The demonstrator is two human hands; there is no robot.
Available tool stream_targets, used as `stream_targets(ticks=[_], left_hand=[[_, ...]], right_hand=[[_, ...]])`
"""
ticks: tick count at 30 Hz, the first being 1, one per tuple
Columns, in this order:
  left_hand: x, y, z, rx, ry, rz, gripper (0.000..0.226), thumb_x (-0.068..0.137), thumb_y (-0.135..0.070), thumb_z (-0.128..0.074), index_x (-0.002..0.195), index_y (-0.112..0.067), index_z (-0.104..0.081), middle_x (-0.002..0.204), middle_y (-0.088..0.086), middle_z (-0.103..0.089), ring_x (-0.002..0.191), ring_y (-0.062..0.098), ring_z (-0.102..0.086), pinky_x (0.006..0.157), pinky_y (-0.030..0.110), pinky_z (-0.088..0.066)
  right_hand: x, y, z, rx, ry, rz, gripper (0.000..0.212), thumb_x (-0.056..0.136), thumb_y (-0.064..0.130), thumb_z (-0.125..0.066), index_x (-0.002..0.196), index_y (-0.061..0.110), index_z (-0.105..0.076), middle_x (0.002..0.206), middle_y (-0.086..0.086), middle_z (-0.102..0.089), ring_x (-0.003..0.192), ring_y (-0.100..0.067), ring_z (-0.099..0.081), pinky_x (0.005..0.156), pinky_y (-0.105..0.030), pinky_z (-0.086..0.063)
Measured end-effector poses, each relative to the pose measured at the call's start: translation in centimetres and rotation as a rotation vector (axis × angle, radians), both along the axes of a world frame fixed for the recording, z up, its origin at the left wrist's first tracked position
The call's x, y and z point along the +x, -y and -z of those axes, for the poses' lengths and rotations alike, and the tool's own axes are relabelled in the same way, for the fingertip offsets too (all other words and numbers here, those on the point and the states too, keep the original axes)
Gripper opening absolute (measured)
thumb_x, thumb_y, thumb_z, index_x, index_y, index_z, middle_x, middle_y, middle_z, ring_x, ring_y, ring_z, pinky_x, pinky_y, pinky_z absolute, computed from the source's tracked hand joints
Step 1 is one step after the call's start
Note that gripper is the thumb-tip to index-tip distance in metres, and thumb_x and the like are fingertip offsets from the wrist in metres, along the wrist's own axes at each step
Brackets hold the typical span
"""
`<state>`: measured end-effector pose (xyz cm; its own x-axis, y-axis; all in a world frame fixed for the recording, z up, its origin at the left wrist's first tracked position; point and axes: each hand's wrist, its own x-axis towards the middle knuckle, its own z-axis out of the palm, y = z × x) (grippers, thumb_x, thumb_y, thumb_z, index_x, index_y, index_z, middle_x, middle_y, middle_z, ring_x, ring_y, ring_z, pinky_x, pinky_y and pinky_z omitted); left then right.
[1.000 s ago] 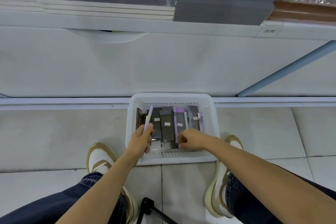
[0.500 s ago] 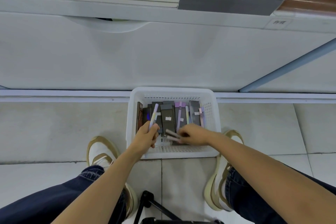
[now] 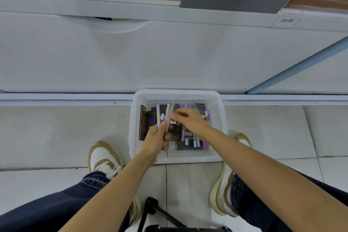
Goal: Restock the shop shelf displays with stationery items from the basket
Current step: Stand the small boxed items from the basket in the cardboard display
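The left hand [image 3: 156, 140] is curled round the lower ends of a small bundle: a slim lilac-and-yellow pen [image 3: 158, 116] and two slim grey pens [image 3: 168, 117]. The right hand [image 3: 189, 119] is blurred, with its fingertips at the grey pens' upper halves. Whether it pinches them or only steadies them I cannot tell.

Half a second ago the grey pens lay crosswise in the right hand and the left hand held the lilac pen alone. Now they stand beside it, so the handover looks nearly done and the right hand should soon be free for another pick.

All three pens run lengthwise away from the person, far ends toward the white shelf unit [image 3: 169, 58]. They are almost parallel, the grey ones leaning slightly right.

The bundle hangs over the left half of the white perforated plastic basket [image 3: 177, 94]. It sits on the grey tiled floor [image 3: 56, 133] against the unit's base and holds dark flat packs [image 3: 143, 122] and more pastel pens [image 3: 195, 142].
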<state>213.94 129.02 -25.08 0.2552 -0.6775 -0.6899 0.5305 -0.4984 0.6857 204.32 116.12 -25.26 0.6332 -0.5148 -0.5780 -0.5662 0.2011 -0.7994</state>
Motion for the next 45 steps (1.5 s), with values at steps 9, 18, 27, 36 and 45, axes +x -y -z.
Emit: stream_targets(ticks=[9,18,27,36,45], left_hand=[[1.0,-0.7,0.8,0.092,0.122,0.044,0.026,0.097,-0.036,-0.051,0.086,-0.014,-0.045,0.056,-0.004,-0.039,0.044,0.008,-0.033,0.040,0.019,-0.033],[0.7,-0.8,1.9,0.134,0.189,0.096,0.023,0.099,-0.031,-0.049,0.092,-0.010,-0.046,0.062,0.003,-0.047,0.046,0.012,-0.043,0.044,0.023,-0.043],[0.9,-0.2,1.8,0.121,0.244,0.037,0.018,0.101,-0.031,-0.047,0.098,-0.013,-0.052,0.078,0.006,-0.061,0.045,0.008,-0.040,0.043,0.021,-0.038],[0.2,0.1,1.1,-0.020,0.124,0.178,0.015,0.098,-0.024,-0.054,0.097,-0.009,-0.055,0.071,0.007,-0.059,0.042,0.006,-0.039,0.039,0.018,-0.035],[0.2,0.1,1.5,0.075,0.205,0.113,0.012,0.096,-0.029,-0.056,0.098,-0.017,-0.057,0.076,0.010,-0.071,0.037,0.004,-0.044,0.039,0.017,-0.039]], right_hand=[[-1.3,0.4,3.8,-0.514,-0.443,-0.126,0.032,0.087,0.041,-0.067,0.078,0.011,-0.058,0.066,0.001,-0.054,0.062,-0.013,-0.052,0.058,-0.025,-0.037],[-0.5,0.5,3.8,-0.324,-0.378,-0.114,0.017,0.088,0.025,-0.069,0.076,0.013,-0.068,0.072,-0.009,-0.070,0.062,-0.017,-0.065,0.062,-0.023,-0.052],[-0.1,0.8,2.5,-0.014,-0.119,0.040,0.015,0.089,0.018,-0.068,0.100,0.012,-0.062,0.088,-0.006,-0.072,0.073,-0.012,-0.070,0.066,-0.020,-0.056],[-1.4,1.9,1.0,0.099,0.017,-0.107,0.015,0.089,0.019,-0.068,0.103,0.015,-0.071,0.089,0.000,-0.074,0.081,-0.013,-0.072,0.073,-0.021,-0.056],[-3.2,3.9,3.3,-0.526,-0.564,-0.417,0.075,0.080,0.026,-0.077,0.144,0.025,-0.038,0.109,-0.006,-0.054,0.103,-0.025,-0.057,0.082,-0.035,-0.047]])
